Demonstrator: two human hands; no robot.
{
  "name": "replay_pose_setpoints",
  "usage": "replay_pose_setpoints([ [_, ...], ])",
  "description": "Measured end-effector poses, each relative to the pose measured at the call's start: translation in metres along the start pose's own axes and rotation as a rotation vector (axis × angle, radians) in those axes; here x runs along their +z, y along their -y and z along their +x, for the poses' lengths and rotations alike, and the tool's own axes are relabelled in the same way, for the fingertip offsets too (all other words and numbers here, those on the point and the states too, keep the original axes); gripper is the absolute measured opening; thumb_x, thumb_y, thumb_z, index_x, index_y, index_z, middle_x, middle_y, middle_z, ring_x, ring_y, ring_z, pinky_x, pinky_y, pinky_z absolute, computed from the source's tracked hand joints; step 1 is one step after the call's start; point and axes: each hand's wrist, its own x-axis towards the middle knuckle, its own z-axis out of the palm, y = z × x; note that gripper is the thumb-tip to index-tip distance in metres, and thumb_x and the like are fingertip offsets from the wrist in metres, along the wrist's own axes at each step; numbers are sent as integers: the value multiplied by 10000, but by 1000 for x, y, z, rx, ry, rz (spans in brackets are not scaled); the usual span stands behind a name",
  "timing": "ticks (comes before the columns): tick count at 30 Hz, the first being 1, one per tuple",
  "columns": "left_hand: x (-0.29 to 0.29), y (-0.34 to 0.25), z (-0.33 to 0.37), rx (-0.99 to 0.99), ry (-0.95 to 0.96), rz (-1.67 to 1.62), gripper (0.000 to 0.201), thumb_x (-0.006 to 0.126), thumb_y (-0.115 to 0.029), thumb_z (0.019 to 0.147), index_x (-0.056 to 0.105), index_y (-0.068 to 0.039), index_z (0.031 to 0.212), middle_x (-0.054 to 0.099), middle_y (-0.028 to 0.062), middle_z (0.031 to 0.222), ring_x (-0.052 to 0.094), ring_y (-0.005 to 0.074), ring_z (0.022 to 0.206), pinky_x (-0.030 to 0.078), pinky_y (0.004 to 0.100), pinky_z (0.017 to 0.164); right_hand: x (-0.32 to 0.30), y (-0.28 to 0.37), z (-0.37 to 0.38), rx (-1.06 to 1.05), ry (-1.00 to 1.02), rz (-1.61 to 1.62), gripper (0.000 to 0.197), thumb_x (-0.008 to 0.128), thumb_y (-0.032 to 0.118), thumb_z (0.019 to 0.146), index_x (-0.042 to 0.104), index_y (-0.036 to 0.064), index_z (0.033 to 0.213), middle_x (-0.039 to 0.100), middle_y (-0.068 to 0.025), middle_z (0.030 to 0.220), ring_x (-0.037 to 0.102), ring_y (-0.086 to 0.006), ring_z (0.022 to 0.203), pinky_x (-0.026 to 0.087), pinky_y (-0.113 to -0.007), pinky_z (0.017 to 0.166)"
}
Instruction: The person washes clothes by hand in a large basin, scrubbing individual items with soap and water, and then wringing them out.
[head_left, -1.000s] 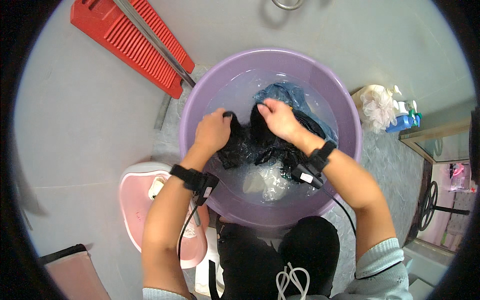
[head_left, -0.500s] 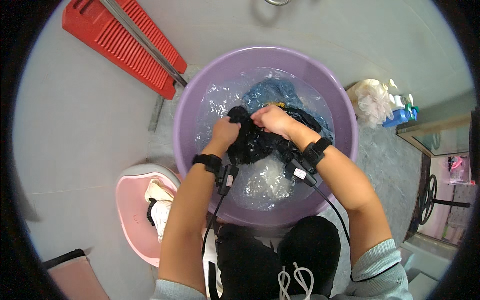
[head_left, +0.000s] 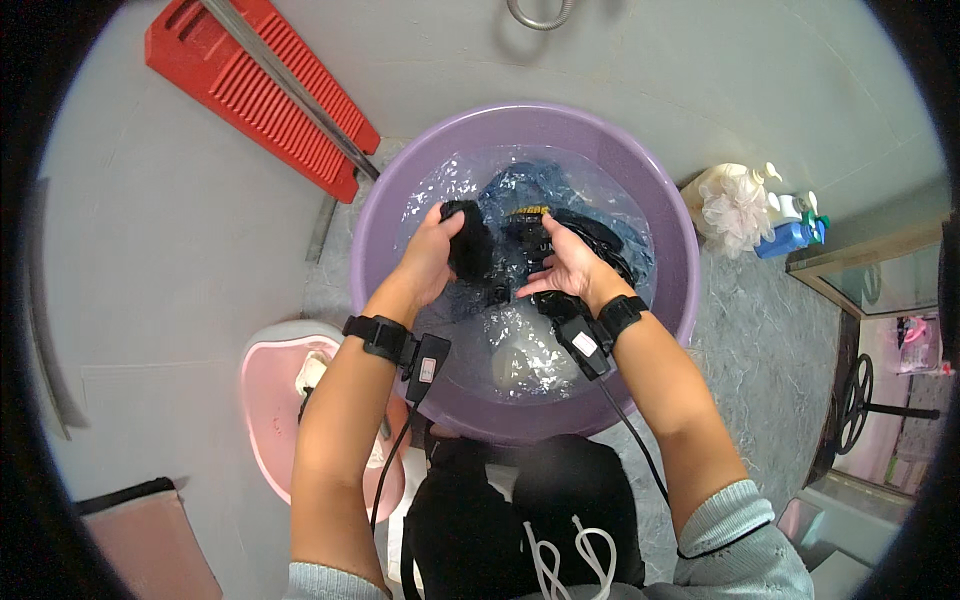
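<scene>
1. Left hand (head_left: 428,262): fingers closed on a black cloth (head_left: 469,245), within a purple tub (head_left: 676,250) of water (head_left: 465,360);
2. Right hand (head_left: 572,265): fingers spread wide; contact with the black garment (head_left: 598,238) beside it cannot be told;
3. Blue cloth (head_left: 530,184): in the water, beyond the right hand.

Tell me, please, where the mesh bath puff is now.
In the head view, the mesh bath puff sits right of the purple tub, beside the cream pump bottle and the blue bottle.
</scene>
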Motion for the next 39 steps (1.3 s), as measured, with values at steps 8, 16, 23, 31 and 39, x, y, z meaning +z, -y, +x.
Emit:
replay_pose_setpoints([
  [8,43,-59,-88,206,149,-53,276,406,-208,919,429,-64,1153,548,66,1062,544,170,969,457,336,824,29,-4,-24,5,381,403,584,325,490,915,268,116,1361,319,-183,1374,328,-446,1231,327,-687,886],
  [16,61,-76,-111,217,149,-77,302,439,-305,897,505,-89,1098,591,21,962,575,175,868,445,336,752,32,2,-60,-211,290,469,448,424,387,911,485,30,1174,521,-150,1183,520,-307,1074,443,-506,884],
  [23,20,-99,-35,327,270,-109,397,636,-147,818,436,71,1083,584,153,987,625,253,831,535,404,741,14,2,-78,-275,306,560,342,391,260,888,518,11,1084,551,-147,1122,549,-292,1024,445,-496,879],
  [31,37,31,17,-106,-236,103,836,594,-539,776,232,9,1292,301,217,1320,386,319,1202,376,416,964,5,-10,-104,-269,457,562,383,412,326,852,558,18,1027,583,-132,1059,573,-285,983,460,-475,876],
  [39,49,10,-25,-140,478,-466,509,560,-466,833,551,-38,1109,564,126,1139,538,230,1062,415,373,936,-38,-14,-81,1,771,355,416,466,335,835,548,25,1100,592,-130,1075,575,-255,991,462,-393,878],
])
